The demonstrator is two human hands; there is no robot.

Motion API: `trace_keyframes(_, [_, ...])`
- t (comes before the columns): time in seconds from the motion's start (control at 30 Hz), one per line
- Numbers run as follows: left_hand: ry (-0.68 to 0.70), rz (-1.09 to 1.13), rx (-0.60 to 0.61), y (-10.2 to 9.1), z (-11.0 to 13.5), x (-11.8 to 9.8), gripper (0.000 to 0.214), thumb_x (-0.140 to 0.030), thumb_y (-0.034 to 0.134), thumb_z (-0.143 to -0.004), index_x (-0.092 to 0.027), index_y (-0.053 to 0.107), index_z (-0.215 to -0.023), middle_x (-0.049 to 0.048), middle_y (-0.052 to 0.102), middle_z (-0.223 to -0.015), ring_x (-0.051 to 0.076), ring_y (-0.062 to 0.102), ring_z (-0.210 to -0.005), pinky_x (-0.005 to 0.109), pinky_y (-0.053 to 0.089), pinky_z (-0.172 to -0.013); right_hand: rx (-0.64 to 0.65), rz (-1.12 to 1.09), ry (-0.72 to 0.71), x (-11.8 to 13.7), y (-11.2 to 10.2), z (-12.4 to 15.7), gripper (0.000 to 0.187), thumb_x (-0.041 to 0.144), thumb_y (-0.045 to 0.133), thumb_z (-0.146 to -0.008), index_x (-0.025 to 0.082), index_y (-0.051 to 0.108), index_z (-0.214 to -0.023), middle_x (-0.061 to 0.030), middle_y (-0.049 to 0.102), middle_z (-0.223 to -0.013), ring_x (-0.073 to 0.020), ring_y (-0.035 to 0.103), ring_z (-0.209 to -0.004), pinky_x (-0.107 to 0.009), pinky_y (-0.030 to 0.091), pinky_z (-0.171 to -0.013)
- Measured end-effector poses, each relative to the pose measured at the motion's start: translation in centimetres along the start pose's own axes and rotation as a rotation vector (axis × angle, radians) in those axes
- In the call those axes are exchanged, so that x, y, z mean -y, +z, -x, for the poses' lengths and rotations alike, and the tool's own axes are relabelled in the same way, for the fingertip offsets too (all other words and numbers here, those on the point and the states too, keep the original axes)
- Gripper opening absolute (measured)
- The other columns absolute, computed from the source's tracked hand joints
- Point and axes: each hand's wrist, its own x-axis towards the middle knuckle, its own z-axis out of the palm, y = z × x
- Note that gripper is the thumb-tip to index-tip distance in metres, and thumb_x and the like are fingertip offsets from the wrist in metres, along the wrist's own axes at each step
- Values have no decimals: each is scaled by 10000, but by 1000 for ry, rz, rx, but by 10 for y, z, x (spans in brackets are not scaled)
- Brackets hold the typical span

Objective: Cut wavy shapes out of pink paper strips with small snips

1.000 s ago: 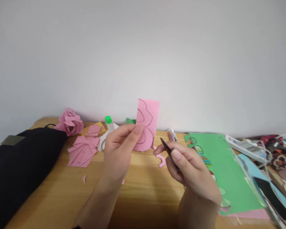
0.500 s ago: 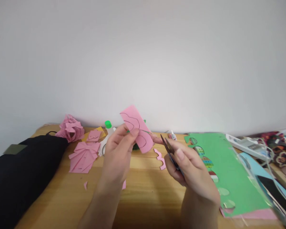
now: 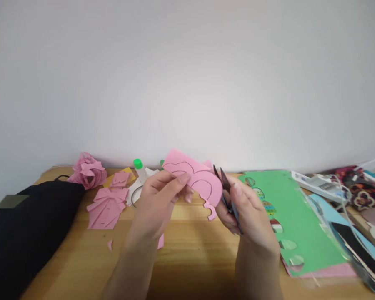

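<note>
My left hand (image 3: 158, 202) pinches a piece of pink paper (image 3: 203, 181) between thumb and fingers, above the table. Dark curved lines are drawn on the paper, and its right end is rounded. My right hand (image 3: 248, 206) is closed round a pair of scissors (image 3: 228, 193), their blades slightly apart and pointing up beside the paper's right edge. Whether the blades touch the paper I cannot tell. Below the held paper, a wavy pink paper scrap (image 3: 211, 211) lies on the wooden table (image 3: 187, 258), partly hidden by it.
Folded pink paper pieces (image 3: 108, 208), a crumpled pink paper flower (image 3: 88, 171) and a green-capped glue stick (image 3: 139, 166) sit at left, near a black bag (image 3: 34, 233). A green sheet (image 3: 303, 225) and a white power strip (image 3: 315, 187) lie at right.
The pink paper has turned so its rounded end points right, towards the scissors. A finger of my right hand that reached to the paper has drawn back, and the scissors now stand more upright.
</note>
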Motion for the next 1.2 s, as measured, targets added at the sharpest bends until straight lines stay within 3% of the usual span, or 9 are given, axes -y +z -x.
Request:
trace_keyframes(0.17, [-9, 10, -21, 3, -1, -3, 157, -197, 790, -673, -176, 678, -565, -15, 657, -527, 91, 571, -468, 231, 470, -507, 47, -28, 3, 2, 0, -1, 390, 537, 459, -989, 181, 620, -985, 135, 305, -414, -49, 151, -293, -162, 161, -274])
trace_keyframes(0.33, [-30, -9, 85, 2, 1, 0, 173, -260, 773, -732, -194, 697, -592, -12, 652, -529, 104, 568, -467, 246, 504, -501, 111, -46, 23, 0, 1, 1, 369, 480, 423, -1021, 188, 579, -858, 121, 321, -431, -42, 185, -313, -156, 176, -304])
trace_keyframes(0.53, [-13, -56, 191, 5, 7, 5, 177, -270, 733, -791, -217, 725, -623, -2, 678, -578, 122, 590, -500, 258, 502, -506, 159, -54, 78, -3, 1, 1, 316, 366, 405, -1042, 181, 588, -864, 106, 361, -461, -39, 208, -332, -150, 200, -319])
trace_keyframes(0.87, [93, -117, 147, 9, 8, 11, 206, -219, 724, -800, -215, 702, -595, -44, 604, -512, 75, 500, -486, 206, 427, -497, 183, -96, 56, -6, 2, 2, 310, 376, 380, -1051, 190, 583, -907, 110, 340, -468, -46, 209, -339, -141, 215, -320])
trace_keyframes(1.2, [102, -47, 74, 16, 12, 12, 231, -196, 702, -825, -181, 663, -599, -54, 562, -502, 47, 502, -501, 150, 442, -519, 160, -118, 119, -10, 2, 0, 407, 492, 396, -1029, 187, 566, -820, 115, 314, -466, -36, 190, -330, -139, 209, -315])
